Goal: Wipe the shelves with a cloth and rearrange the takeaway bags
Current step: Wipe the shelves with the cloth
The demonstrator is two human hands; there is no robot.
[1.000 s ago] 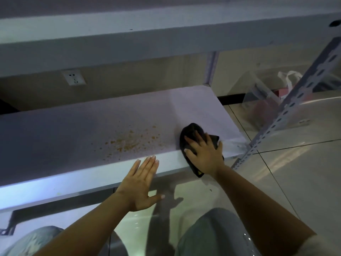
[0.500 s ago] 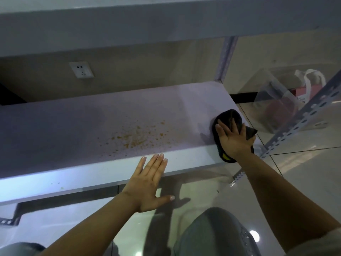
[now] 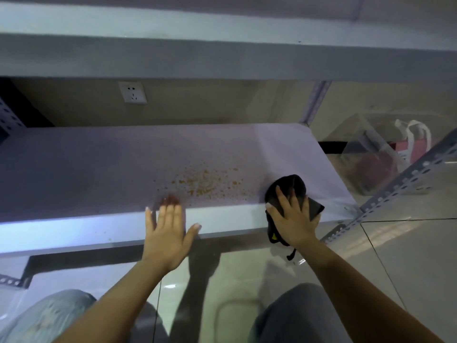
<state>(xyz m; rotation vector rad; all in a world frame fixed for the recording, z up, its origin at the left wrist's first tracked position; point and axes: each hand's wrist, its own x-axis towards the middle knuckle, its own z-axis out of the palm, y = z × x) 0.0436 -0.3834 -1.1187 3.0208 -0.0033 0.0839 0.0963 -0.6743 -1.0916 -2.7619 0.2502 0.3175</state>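
While apparently flat: right hand (image 3: 295, 220) on cloth (image 3: 288, 188).

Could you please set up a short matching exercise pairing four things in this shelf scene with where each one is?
Things:
1. black cloth
2. orange-brown specks
3. wall socket
4. clear bag

Places:
A. on the wall behind the shelf
B. on the floor right of the shelf
C. under the right hand, at the shelf's front edge
D. scattered mid-shelf, beyond the left hand

Pairs: 1-C, 2-D, 3-A, 4-B
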